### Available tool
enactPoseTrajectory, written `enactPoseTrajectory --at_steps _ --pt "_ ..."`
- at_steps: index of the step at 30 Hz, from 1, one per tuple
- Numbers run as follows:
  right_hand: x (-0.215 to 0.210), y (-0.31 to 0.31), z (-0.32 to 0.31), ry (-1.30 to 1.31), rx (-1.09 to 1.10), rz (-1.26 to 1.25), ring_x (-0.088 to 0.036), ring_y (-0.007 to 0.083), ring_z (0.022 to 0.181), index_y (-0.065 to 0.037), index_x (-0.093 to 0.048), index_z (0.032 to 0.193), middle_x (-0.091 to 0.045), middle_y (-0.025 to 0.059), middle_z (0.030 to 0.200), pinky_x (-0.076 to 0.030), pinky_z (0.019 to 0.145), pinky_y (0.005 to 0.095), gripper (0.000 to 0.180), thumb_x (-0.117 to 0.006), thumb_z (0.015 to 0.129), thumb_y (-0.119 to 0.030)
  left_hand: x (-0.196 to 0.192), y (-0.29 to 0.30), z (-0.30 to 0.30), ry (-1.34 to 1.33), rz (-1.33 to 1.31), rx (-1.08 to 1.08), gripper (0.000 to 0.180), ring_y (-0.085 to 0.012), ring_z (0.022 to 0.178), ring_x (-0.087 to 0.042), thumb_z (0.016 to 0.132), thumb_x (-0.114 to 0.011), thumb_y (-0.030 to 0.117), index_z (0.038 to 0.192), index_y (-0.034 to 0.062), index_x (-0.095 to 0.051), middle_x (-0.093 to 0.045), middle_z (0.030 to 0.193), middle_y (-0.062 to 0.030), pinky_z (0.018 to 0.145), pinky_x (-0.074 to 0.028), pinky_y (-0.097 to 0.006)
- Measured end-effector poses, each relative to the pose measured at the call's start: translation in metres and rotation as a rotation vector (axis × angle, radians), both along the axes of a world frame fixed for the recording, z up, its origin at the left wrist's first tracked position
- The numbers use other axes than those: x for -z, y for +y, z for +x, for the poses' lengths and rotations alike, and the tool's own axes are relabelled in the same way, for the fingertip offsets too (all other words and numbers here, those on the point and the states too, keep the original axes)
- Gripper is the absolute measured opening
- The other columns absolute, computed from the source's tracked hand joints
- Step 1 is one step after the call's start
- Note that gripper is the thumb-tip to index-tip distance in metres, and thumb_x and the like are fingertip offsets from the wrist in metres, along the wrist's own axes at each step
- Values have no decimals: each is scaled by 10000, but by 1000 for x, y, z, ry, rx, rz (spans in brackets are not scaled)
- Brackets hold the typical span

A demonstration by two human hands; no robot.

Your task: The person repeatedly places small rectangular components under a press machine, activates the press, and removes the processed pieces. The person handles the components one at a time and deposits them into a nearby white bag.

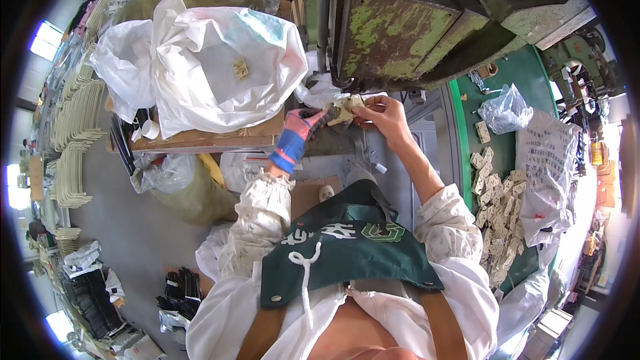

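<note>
My left hand (299, 132), in a blue and red glove with darkened fingertips, is closed on the left end of a small cream rectangular piece (344, 109). The bare fingers of my right hand (385, 119) pinch the same piece at its right end. Both hands are in front of my chest, close under the green machine (393, 33) with worn paint. To the left, a similar cream piece (241, 69) lies inside an open white plastic bag (193, 103). Details of the held piece are partly hidden by my fingers.
On my right, a green-topped table (472, 97) carries a heap of cream pieces with dark holes (497, 210), a clear plastic bag (508, 110) and a printed white sack (543, 173). The white bag rests on a wooden board (220, 141). Stacked cream frames (73, 127) stand far left.
</note>
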State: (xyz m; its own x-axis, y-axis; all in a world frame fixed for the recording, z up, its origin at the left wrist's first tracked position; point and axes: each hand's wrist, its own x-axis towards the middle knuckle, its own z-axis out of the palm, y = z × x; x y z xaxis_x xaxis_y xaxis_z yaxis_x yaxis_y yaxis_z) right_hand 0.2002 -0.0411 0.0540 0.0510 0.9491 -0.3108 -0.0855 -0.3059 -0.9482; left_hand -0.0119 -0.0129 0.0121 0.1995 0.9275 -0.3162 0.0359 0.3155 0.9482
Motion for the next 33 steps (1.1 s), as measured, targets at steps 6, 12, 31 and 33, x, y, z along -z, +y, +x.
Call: enactPoseTrajectory --at_steps 6,12,31,33 --pt "1 1 0 29 -58 23 -656 151 699 55 -580 954 -657 103 821 -539 624 245 296 -739 763 -106 -1 -13 12 -201 -114 -173 205 -38 448 -460 799 -701 265 831 65 -672 -568 635 18 409 -305 -190" --pt "6 -2 -2 139 -30 1 -662 161 688 40 -571 896 -662 111 813 -547 621 247 239 -723 780 -103 4 -23 20 -245 -42 -243 210 -47 490 -484 785 -718 254 855 61 -675 -568 659 18 440 -344 -196" --pt "19 -6 -27 283 114 1 -667 188 688 22 -509 846 -651 143 791 -555 566 246 241 -721 768 -64 17 -14 19 -204 65 -215 216 -47 499 -463 775 -726 279 778 67 -683 -578 648 17 445 -318 -214" --pt "15 -10 -27 311 155 1 -665 187 668 -13 -448 827 -647 142 776 -555 564 249 284 -723 762 -49 14 -12 18 -193 -59 -214 207 -42 496 -454 774 -726 278 781 74 -688 -573 644 25 446 -310 -212"
